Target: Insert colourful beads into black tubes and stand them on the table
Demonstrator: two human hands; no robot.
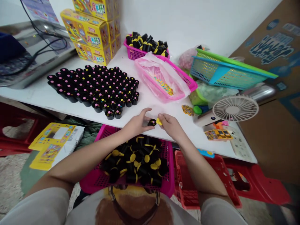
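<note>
My left hand (pixel 138 123) is curled around a small black cup (pixel 152 122) near the table's front edge, thumb in front and index finger raised away from it. Small coloured bits show inside the cup. Beside it, my right hand (pixel 169 124) pinches a yellow lid (pixel 159 121) between thumb and fingers, close to the cup's rim. To the left, a large group of upright black cups (pixel 97 90) stands with pink and yellow bits in their tops. On my lap, a magenta basket (pixel 169 165) holds many black cups with yellow lids.
Beyond my hands lies a pink basket (pixel 150 84) lined with plastic, with colourful beads inside. Another magenta basket (pixel 133 53) of black cups stands behind. Yellow boxes (pixel 93 40) are stacked at back left. A white fan (pixel 234 108) and blue basket (pixel 211 72) occupy the right.
</note>
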